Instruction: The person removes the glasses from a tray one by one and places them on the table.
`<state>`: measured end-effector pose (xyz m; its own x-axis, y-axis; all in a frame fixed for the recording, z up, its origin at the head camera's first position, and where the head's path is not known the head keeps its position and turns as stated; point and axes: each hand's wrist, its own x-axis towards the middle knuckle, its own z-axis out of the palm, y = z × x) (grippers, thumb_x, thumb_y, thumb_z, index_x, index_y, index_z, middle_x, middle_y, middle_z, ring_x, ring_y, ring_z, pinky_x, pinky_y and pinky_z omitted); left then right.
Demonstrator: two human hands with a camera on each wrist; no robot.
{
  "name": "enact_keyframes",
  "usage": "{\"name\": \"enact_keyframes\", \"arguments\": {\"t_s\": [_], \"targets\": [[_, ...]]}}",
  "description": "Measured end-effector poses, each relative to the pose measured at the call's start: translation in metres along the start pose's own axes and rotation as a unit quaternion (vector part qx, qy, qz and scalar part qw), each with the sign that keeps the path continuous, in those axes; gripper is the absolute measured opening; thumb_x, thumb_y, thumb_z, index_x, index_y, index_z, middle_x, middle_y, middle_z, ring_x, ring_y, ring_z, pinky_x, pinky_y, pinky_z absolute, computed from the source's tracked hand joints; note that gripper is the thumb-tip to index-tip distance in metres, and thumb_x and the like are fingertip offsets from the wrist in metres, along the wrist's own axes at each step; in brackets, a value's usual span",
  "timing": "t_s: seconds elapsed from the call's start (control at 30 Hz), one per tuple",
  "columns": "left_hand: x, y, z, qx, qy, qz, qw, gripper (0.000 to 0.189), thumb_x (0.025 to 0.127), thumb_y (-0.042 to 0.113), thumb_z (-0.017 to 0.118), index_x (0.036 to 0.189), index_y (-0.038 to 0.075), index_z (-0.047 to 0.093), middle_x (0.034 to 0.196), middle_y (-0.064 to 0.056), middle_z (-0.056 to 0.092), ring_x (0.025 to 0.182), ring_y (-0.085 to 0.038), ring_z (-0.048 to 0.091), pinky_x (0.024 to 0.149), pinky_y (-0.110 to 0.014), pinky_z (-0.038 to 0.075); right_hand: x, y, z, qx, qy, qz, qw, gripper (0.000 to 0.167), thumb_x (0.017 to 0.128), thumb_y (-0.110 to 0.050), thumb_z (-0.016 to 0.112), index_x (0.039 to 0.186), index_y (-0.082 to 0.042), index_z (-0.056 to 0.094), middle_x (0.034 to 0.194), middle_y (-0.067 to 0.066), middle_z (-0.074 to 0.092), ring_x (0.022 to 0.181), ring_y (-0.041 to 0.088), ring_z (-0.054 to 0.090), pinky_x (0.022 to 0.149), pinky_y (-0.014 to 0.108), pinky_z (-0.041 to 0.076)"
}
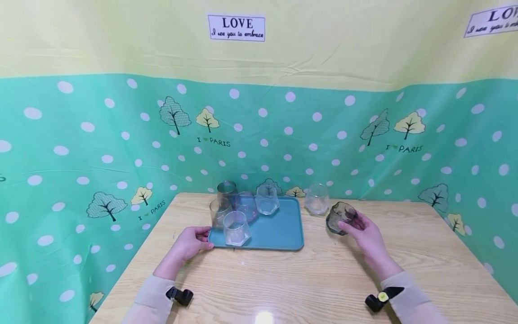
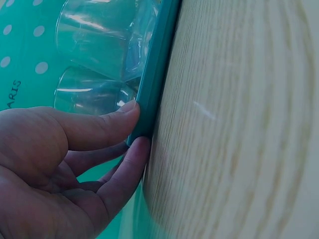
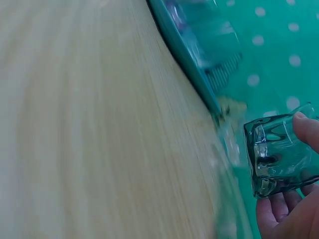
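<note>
With thumb and fingers my left hand [image 1: 191,243] pinches the front left corner of the blue-green tray [image 1: 279,229]; the left wrist view shows the tray's rim [image 2: 151,84] between them. On the tray stand several glasses: a dark glass [image 1: 227,190], a brownish glass [image 1: 218,215], a pinkish glass [image 1: 247,206] and two clear glasses [image 1: 236,228]. To the right of the tray, my right hand [image 1: 366,234] grips a smoky grey glass [image 1: 337,216], tilted. In the right wrist view this glass [image 3: 279,152] is held between thumb and fingers, apart from the tray.
Another clear glass [image 1: 317,199] stands on the wooden table [image 1: 283,283] just right of the tray, behind the held glass. A green and yellow patterned curtain [image 1: 259,112] hangs close behind the table's back edge and at both sides.
</note>
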<state>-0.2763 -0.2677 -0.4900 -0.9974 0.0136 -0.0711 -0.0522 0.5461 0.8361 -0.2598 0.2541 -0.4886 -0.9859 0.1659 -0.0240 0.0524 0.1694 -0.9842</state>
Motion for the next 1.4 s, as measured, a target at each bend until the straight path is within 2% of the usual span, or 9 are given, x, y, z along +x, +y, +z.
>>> {"name": "enact_keyframes", "arguments": {"t_s": [0.1, 0.23, 0.3, 0.37, 0.63, 1.13, 1.4], "targets": [[0.001, -0.001, 0.0, -0.001, 0.002, 0.0, 1.0, 0.063, 0.082, -0.007, 0.087, 0.14, -0.013, 0.061, 0.106, -0.015, 0.072, 0.098, -0.025, 0.066, 0.079, -0.027, 0.055, 0.007, 0.003, -0.013, -0.014, 0.018, 0.011, 0.9997, 0.092, 0.1, -0.032, 0.078, 0.168, 0.0, 0.024, 0.165, 0.025, 0.039, 0.147, 0.034, 0.041, 0.101, 0.012, 0.045], [0.001, -0.002, -0.001, -0.001, 0.002, 0.003, 1.0, 0.063, 0.082, -0.007, 0.087, 0.139, -0.014, 0.062, 0.104, -0.015, 0.072, 0.097, -0.025, 0.065, 0.079, -0.027, 0.055, 0.016, 0.007, -0.022, -0.019, 0.033, 0.022, 0.999, 0.095, 0.101, -0.035, 0.078, 0.169, -0.002, 0.02, 0.167, 0.024, 0.036, 0.151, 0.035, 0.04, 0.118, 0.031, 0.04], [0.001, -0.002, -0.001, 0.0, 0.001, 0.005, 1.0, 0.063, 0.082, -0.008, 0.086, 0.139, -0.014, 0.061, 0.103, -0.015, 0.072, 0.096, -0.025, 0.065, 0.079, -0.028, 0.055, 0.021, 0.008, -0.023, -0.022, 0.038, 0.024, 0.9988, 0.097, 0.101, -0.036, 0.077, 0.17, -0.002, 0.017, 0.169, 0.025, 0.034, 0.153, 0.037, 0.038, 0.122, 0.041, 0.035], [0.001, -0.002, -0.001, -0.003, 0.002, 0.0, 1.0, 0.063, 0.082, -0.007, 0.086, 0.139, -0.013, 0.062, 0.103, -0.015, 0.072, 0.097, -0.025, 0.066, 0.079, -0.028, 0.055, 0.026, 0.008, -0.023, -0.019, 0.045, 0.023, 0.9985, 0.098, 0.101, -0.035, 0.077, 0.17, -0.002, 0.017, 0.169, 0.025, 0.032, 0.154, 0.038, 0.036, 0.124, 0.047, 0.033], [0.0, -0.003, 0.001, -0.011, -0.001, 0.003, 0.9999, 0.063, 0.082, -0.008, 0.085, 0.14, -0.014, 0.061, 0.107, -0.017, 0.072, 0.098, -0.025, 0.066, 0.082, -0.033, 0.057, 0.046, 0.008, -0.011, 0.001, 0.081, 0.007, 0.9967, 0.09, 0.1, -0.03, 0.078, 0.167, 0.001, 0.026, 0.166, 0.025, 0.038, 0.152, 0.037, 0.04, 0.122, 0.046, 0.037], [0.0, -0.003, 0.002, -0.008, 0.006, 0.002, 0.9999, 0.062, 0.082, -0.008, 0.086, 0.139, -0.012, 0.063, 0.103, -0.015, 0.071, 0.096, -0.024, 0.065, 0.079, -0.028, 0.055, 0.066, 0.008, -0.005, -0.013, 0.073, -0.007, 0.9972, 0.087, 0.102, -0.021, 0.076, 0.167, 0.003, 0.024, 0.167, 0.028, 0.036, 0.153, 0.041, 0.037, 0.123, 0.049, 0.035], [-0.003, 0.0, 0.001, -0.012, 0.006, 0.0, 0.9999, 0.061, 0.083, -0.008, 0.085, 0.139, -0.013, 0.063, 0.103, -0.014, 0.072, 0.097, -0.025, 0.066, 0.08, -0.029, 0.056, 0.069, 0.012, -0.004, -0.014, 0.073, -0.01, 0.9972, 0.084, 0.103, -0.018, 0.074, 0.168, 0.0, 0.024, 0.168, 0.028, 0.033, 0.154, 0.042, 0.035, 0.124, 0.05, 0.033]]}}
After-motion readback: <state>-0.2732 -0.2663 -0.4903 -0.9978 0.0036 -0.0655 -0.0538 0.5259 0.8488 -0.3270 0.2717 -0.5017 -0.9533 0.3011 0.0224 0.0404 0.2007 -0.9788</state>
